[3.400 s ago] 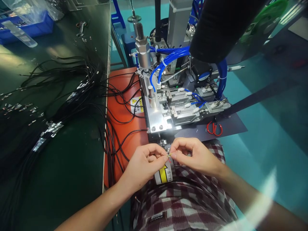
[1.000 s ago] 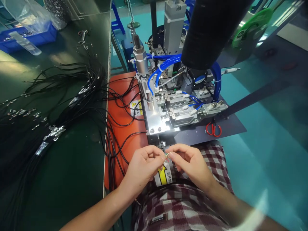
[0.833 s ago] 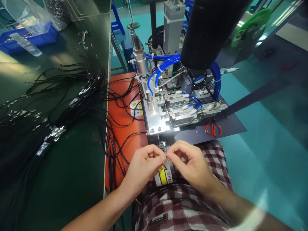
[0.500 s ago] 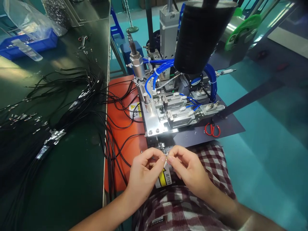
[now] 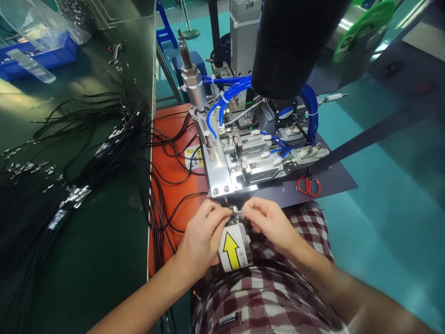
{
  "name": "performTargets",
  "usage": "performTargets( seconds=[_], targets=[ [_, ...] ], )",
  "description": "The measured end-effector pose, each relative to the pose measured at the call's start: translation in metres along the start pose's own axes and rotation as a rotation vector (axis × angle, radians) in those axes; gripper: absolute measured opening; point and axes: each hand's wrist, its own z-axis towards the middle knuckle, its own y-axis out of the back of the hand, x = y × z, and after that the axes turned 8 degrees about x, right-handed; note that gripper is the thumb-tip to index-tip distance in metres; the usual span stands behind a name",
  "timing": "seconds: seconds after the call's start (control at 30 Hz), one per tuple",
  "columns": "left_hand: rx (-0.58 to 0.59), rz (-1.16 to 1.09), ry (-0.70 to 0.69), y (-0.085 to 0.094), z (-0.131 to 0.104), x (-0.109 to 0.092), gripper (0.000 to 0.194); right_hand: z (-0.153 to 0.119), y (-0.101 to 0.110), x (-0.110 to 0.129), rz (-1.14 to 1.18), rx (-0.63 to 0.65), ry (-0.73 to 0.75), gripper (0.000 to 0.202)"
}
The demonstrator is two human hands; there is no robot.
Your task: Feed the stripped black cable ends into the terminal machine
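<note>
My left hand point(image 5: 206, 230) pinches a thin black cable close to its end, at the front edge of the machine point(image 5: 248, 162). Short fine wires point(image 5: 238, 213), one reddish and one pale, stick out of that end. My right hand point(image 5: 269, 221) is closed on the tips of these wires with thumb and forefinger. Both hands hover over a small metal fixture point(image 5: 236, 218), which the fingers partly cover. Just below them is a white plate with a yellow arrow point(image 5: 231, 250).
Bundles of black cables point(image 5: 104, 157) lie on the dark table point(image 5: 114, 260) to the left, some trailing over the orange base point(image 5: 174, 181). Red-handled scissors point(image 5: 308, 186) rest on the grey plate at right. A black cylinder point(image 5: 288, 51) hangs above the machine, beside blue air hoses point(image 5: 236, 88).
Both hands have moved up and forward to the metal fixture and are slightly farther apart. The arrow plate, earlier partly covered by my hands, now shows more fully.
</note>
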Motion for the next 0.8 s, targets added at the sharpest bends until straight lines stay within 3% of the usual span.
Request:
performTargets(
  seconds=[0.17, 0.33, 0.8],
  targets=[
    [0.103, 0.133, -0.119, 0.002, -0.001, 0.016, 0.030, 0.008, 0.002, -0.004, -0.029, 0.001, 0.006, 0.032],
    [0.134, 0.245, -0.169, 0.004, -0.002, 0.018, 0.034, 0.009, 0.001, -0.006, -0.064, 0.003, 0.002, 0.030],
    [0.102, 0.361, -0.164, 0.000, -0.003, 0.019, 0.036, 0.013, 0.000, -0.014, -0.120, -0.007, 0.019, 0.025]
  ],
)
